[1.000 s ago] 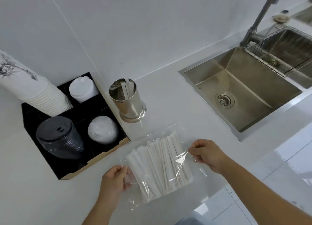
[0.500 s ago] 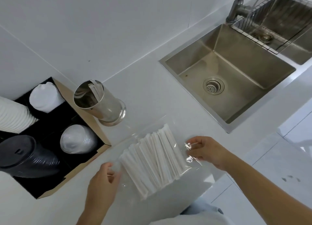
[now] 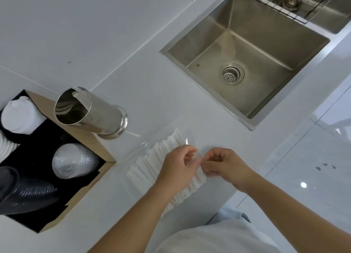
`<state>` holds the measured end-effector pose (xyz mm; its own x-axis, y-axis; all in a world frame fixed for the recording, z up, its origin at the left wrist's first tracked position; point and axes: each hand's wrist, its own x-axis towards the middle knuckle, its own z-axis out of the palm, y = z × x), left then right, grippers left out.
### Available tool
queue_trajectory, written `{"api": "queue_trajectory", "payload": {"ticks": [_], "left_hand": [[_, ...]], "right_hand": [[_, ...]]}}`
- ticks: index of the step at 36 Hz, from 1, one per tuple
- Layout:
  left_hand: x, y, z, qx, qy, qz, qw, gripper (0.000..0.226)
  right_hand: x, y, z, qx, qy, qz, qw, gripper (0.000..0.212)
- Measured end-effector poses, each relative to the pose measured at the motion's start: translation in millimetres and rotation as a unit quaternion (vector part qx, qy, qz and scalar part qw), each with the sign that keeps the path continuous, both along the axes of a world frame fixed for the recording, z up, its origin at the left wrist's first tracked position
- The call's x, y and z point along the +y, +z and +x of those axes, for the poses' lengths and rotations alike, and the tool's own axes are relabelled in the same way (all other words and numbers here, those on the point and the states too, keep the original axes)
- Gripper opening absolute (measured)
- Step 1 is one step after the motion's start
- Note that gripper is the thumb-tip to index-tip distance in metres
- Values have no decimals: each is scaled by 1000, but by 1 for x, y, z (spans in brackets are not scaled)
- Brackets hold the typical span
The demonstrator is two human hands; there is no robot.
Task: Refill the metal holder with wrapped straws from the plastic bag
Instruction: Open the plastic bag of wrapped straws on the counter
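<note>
A clear plastic bag [image 3: 140,148] of white wrapped straws [image 3: 150,163] lies flat on the white counter near its front edge. My left hand [image 3: 176,169] and my right hand [image 3: 226,165] meet over the bag's right end, each pinching the clear film between thumb and fingers. The shiny metal holder [image 3: 91,112] stands behind and left of the bag, with a few wrapped straws [image 3: 78,94] leaning inside it.
A black and cardboard organiser [image 3: 57,176] at the left holds stacks of white, clear and black cups and lids. A steel sink [image 3: 247,63] is set in the counter at the right, with a wire rack [image 3: 284,4] behind. The counter edge drops to a tiled floor [image 3: 313,167].
My left hand has crossed from the bag's left end to its right end, meeting my right hand. The view has tilted downward and closer to the counter.
</note>
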<state>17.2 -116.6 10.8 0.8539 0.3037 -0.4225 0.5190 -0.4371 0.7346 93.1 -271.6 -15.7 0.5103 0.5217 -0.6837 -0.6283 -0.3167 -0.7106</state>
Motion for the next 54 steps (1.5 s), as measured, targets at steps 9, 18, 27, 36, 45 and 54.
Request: {"api": "queue_trajectory", "payload": {"ticks": [9, 18, 27, 36, 45, 54], "left_hand": [[-8, 3, 5, 65, 84, -15, 994, 21], [0, -11, 3, 51, 69, -22, 996, 16], [14, -20, 0, 81, 152, -206, 963, 18], [14, -21, -4, 68, 127, -193, 970, 16], [8, -4, -27, 30, -89, 80, 992, 31], [12, -44, -73, 79, -114, 303, 943, 83]], "right_hand": [[5, 1, -19, 7, -44, 6, 999, 5], [11, 2, -19, -51, -31, -46, 997, 10], [3, -7, -14, -113, 0, -111, 987, 13], [4, -3, 11, -437, 157, -95, 880, 30], [39, -13, 62, -627, 473, 38, 618, 4], [53, -10, 79, -574, 557, 52, 598, 14]]}}
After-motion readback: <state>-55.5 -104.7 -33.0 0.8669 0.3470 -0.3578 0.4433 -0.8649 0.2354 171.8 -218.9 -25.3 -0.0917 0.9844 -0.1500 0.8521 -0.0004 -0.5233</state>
